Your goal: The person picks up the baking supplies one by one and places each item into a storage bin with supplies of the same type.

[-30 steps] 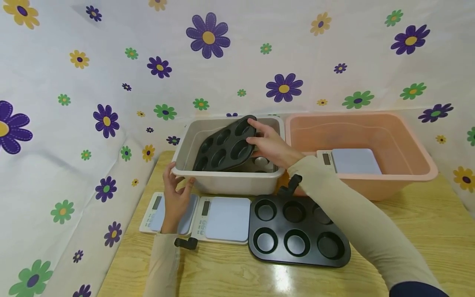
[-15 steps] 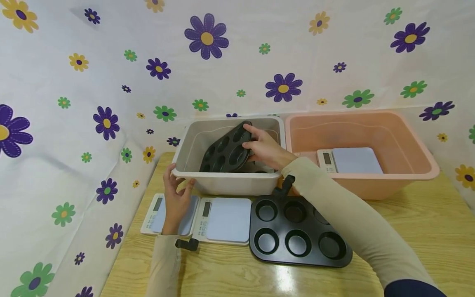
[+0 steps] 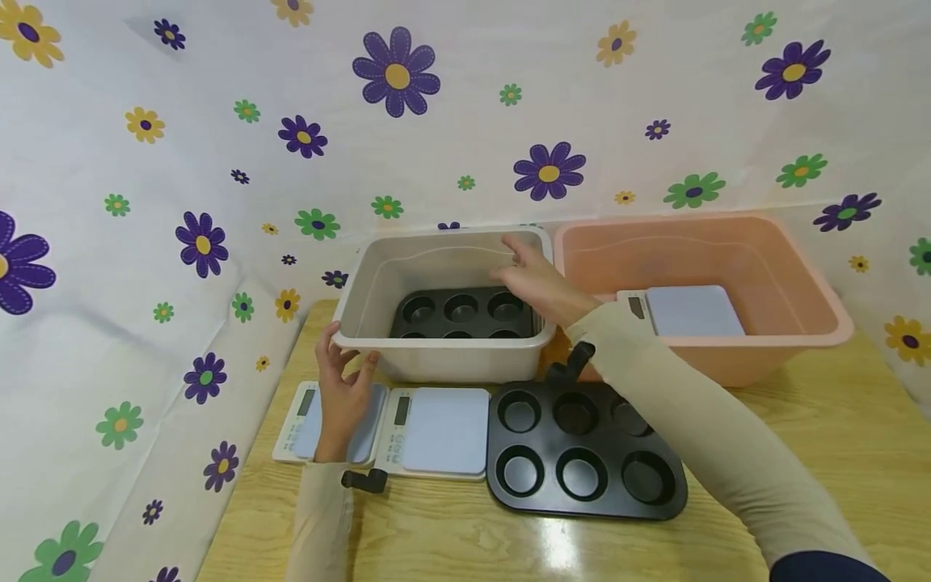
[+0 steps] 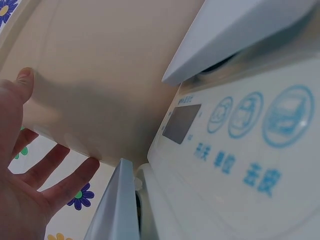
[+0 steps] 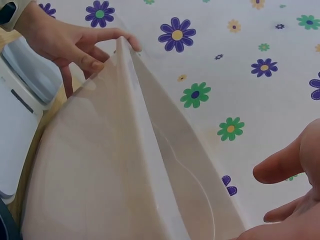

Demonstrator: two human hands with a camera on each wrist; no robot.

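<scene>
My left hand (image 3: 344,402) holds the front left corner of a white plastic bin (image 3: 465,353), thumb against the front wall and fingers round the side. Over the bin's right end hovers my right hand (image 3: 541,283), fingers apart and holding nothing. Below it, a black muffin tin (image 3: 461,307) lies flat in the bin; the front wall hides its near edge. A second black muffin tin (image 3: 587,453) lies on the table under my right forearm. Two white kitchen scales stand to its left, one of them (image 3: 444,430) beside the tin, the other (image 3: 298,424) partly behind my left wrist.
A pink plastic bin (image 3: 764,347) stands against the white bin's right side, with a white kitchen scale (image 3: 694,311) inside. The wooden table (image 3: 465,533) runs back to a flower-printed cloth (image 3: 451,137). Wrist cameras (image 3: 364,480) sit on both wrists.
The muffin tin in the bin went from tilted in my right hand to lying flat. My right hand let go of it and moved slightly right. The left hand stayed at the corner.
</scene>
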